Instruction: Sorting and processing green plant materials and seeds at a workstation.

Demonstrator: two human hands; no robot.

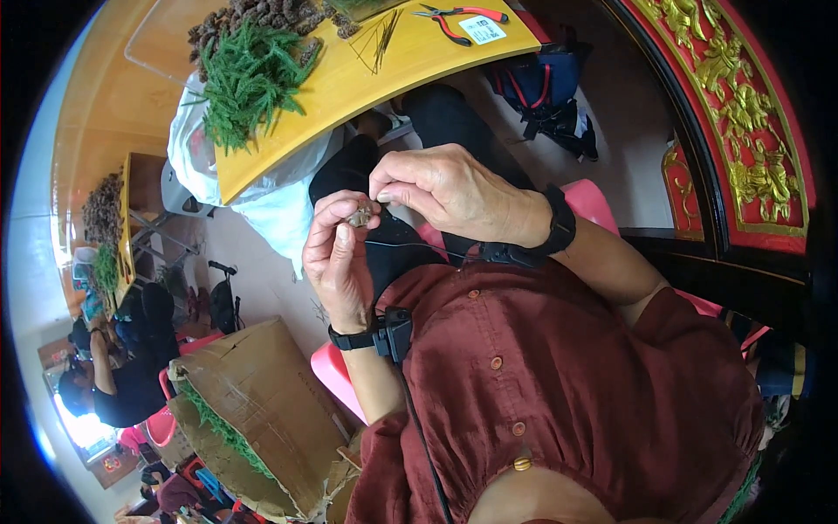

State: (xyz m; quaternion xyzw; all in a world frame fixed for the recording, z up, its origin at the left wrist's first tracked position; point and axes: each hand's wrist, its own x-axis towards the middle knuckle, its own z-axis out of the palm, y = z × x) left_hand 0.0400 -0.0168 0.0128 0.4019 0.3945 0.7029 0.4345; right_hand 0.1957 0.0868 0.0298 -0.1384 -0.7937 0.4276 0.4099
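My left hand point(336, 262) holds a small brown pine cone point(360, 215) between thumb and fingers, above my lap. Close against it, my right hand point(458, 194) is closed in a pinch, thumb and forefinger together at the cone's edge. What the pinch grips is too small to make out. A thin wire-like strand point(408, 245) runs from beside the left hand toward the right, below the right hand. Both wrists wear black bands.
The yellow table point(384, 79) ahead bears green fir sprigs point(253, 83), brown pine cones point(262, 19), thin dark wires point(377, 42), red-handled pliers point(456, 26) and a white card point(483, 30). A cardboard box point(271, 402) with greenery stands at lower left. Another person point(131, 375) sits farther left.
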